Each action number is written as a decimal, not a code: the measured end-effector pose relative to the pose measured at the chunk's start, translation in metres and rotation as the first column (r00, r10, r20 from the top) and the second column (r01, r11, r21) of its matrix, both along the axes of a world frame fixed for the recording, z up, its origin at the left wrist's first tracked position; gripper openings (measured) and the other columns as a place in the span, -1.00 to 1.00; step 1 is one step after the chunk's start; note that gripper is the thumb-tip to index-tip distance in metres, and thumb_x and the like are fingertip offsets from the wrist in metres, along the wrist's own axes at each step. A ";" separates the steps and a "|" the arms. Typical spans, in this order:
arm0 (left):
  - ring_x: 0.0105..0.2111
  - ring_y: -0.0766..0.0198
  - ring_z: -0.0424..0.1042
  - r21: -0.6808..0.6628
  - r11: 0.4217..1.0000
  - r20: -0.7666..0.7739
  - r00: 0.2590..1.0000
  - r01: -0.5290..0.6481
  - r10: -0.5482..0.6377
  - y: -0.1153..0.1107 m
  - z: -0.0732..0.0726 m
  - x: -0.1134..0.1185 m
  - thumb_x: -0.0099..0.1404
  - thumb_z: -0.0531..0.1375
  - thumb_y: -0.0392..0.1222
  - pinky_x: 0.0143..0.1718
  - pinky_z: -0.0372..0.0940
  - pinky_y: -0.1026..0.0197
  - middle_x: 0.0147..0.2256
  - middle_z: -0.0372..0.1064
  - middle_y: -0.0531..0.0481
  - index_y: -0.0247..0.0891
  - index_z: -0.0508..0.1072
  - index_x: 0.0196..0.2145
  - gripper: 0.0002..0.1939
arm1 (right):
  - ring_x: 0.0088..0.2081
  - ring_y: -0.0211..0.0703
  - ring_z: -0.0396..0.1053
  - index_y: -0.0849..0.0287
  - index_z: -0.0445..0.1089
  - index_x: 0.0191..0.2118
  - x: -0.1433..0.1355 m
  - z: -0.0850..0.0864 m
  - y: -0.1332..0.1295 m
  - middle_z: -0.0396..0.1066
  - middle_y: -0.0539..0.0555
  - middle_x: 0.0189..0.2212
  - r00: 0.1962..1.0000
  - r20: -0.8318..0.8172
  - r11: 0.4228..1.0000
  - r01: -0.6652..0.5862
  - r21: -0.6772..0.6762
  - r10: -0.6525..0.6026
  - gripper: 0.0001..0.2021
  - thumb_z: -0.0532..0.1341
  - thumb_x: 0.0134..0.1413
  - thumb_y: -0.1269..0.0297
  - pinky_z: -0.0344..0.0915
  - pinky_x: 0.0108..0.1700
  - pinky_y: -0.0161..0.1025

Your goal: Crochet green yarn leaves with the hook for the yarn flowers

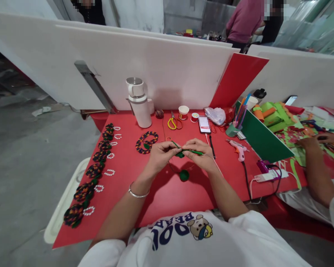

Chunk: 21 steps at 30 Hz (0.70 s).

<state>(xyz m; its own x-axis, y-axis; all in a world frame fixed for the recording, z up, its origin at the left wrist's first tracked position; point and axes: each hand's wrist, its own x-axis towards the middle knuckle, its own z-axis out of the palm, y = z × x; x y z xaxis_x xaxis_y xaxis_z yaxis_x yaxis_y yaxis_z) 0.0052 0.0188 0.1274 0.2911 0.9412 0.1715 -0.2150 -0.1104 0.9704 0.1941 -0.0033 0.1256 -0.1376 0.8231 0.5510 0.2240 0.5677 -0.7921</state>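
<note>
My left hand (pixel 163 154) pinches a small piece of dark green yarn work (pixel 180 154) over the middle of the red table. Close against it, my right hand (pixel 198 152) grips a green-handled crochet hook (pixel 194 151), and the fingertips of both hands nearly meet at the yarn work. Just below the hands lies a dark green ball (pixel 184 175). A braided multicolour ring with a green leaf-like piece (pixel 146 142) rests left of my left hand. The stitches between my fingers are too small to make out.
Braided bundles (pixel 94 170) and white bead loops (pixel 109 172) line the left edge. Behind are a white flask (pixel 140 111), scissors (pixel 172 122) and a phone (pixel 204 125). To the right lie a pink glue gun (pixel 239 149), a power strip (pixel 269 175), a green divider (pixel 260 133) and a co-worker's arms (pixel 316 174).
</note>
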 end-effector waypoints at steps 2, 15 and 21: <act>-0.48 0.24 0.53 -0.022 0.999 -0.008 0.999 0.037 -0.037 0.001 0.001 0.005 0.09 0.49 -0.02 -0.34 0.47 0.21 -0.49 0.57 -0.09 -0.30 0.63 -0.46 -0.72 | -0.22 -0.18 0.54 0.01 0.66 -0.21 0.010 -0.001 -0.003 0.58 0.07 -0.28 1.000 0.019 0.998 -0.008 0.055 0.007 -0.89 0.38 0.18 0.18 0.50 -0.13 -0.18; -0.49 0.29 0.48 -0.016 0.995 -0.008 0.995 0.101 -0.101 0.004 0.010 0.041 0.14 0.46 0.01 -0.37 0.42 0.24 -0.51 0.54 -0.05 -0.29 0.63 -0.43 -0.72 | -0.45 -0.34 0.43 -0.02 0.64 -0.13 0.028 -0.017 -0.022 0.55 0.01 -0.26 0.962 -0.244 0.984 0.088 -0.158 -0.125 -0.86 0.35 0.22 0.20 0.45 -0.36 -0.29; -0.52 0.32 0.44 -0.021 0.990 -0.036 0.990 0.137 -0.137 0.012 0.007 0.023 0.12 0.46 -0.02 -0.40 0.39 0.27 -0.53 0.52 -0.05 -0.32 0.63 -0.48 -0.72 | -0.22 -0.20 0.54 -0.05 0.66 -0.17 0.017 -0.010 -0.015 0.57 0.04 -0.24 0.989 -0.141 0.995 0.033 -0.092 -0.046 -0.86 0.43 0.13 0.20 0.49 -0.13 -0.21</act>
